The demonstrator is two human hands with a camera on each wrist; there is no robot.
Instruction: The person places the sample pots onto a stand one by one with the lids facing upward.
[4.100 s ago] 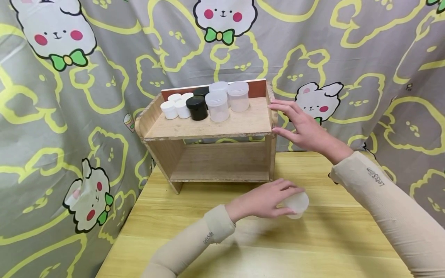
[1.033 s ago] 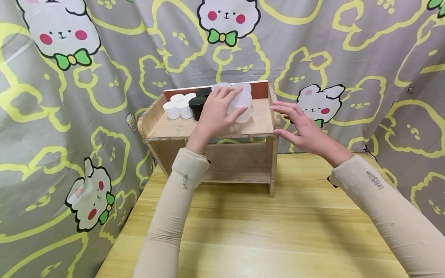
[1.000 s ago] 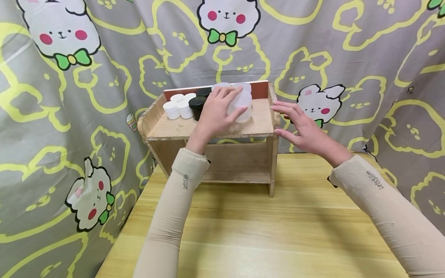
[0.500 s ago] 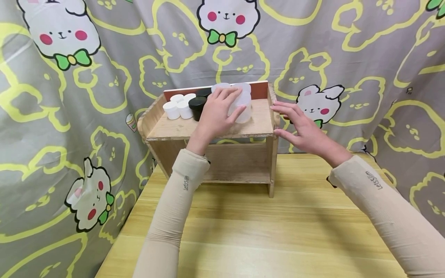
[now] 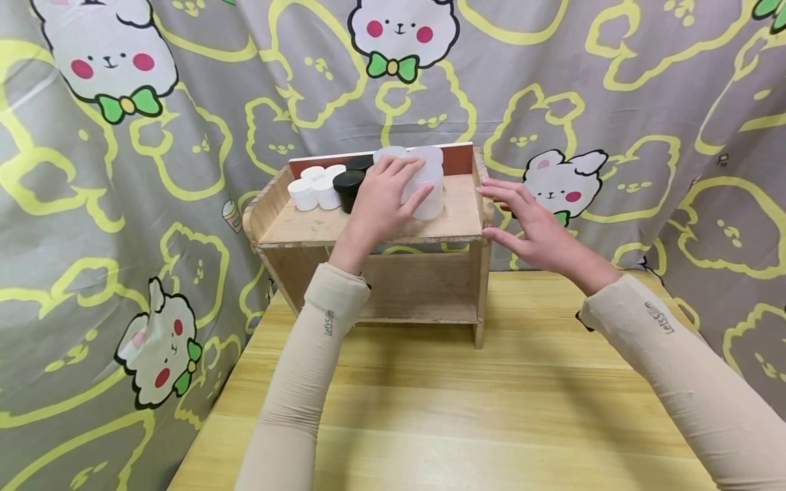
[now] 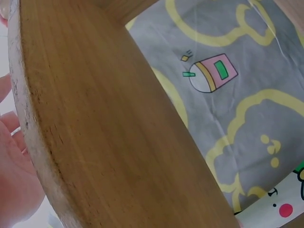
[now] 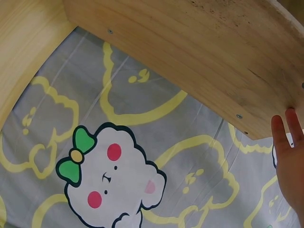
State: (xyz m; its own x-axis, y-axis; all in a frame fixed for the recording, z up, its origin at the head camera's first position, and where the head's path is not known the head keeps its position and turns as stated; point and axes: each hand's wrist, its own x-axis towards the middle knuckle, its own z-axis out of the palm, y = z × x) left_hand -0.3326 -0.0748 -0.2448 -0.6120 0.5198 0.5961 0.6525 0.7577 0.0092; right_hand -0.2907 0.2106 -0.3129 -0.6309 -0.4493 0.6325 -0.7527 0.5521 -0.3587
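My left hand (image 5: 381, 198) reaches over the top board of a small wooden shelf (image 5: 301, 226) and holds a translucent plastic jar (image 5: 432, 204) at the front right of a cluster. Its fingers hide part of the jars behind. In the left wrist view, the shelf's board (image 6: 104, 123) covers much of that hand (image 6: 19, 171). My right hand (image 5: 534, 225) rests its fairly straight fingertips against the shelf's right side. The right wrist view shows fingers touching the side board (image 7: 190, 52). Black jars (image 5: 350, 187) and white jars (image 5: 303, 194) stand left of the translucent ones.
The shelf stands on a yellow wood-grain table (image 5: 454, 409), with a lower compartment (image 5: 424, 286) beneath its top board. A grey patterned curtain (image 5: 675, 109) hangs behind and at both sides. A red-brown strip (image 5: 457, 160) backs the top board.
Earlier my left hand was low over the table at a translucent jar; now it is up on the shelf's top with the jar, which edges slightly forward. My right hand stays at the side.
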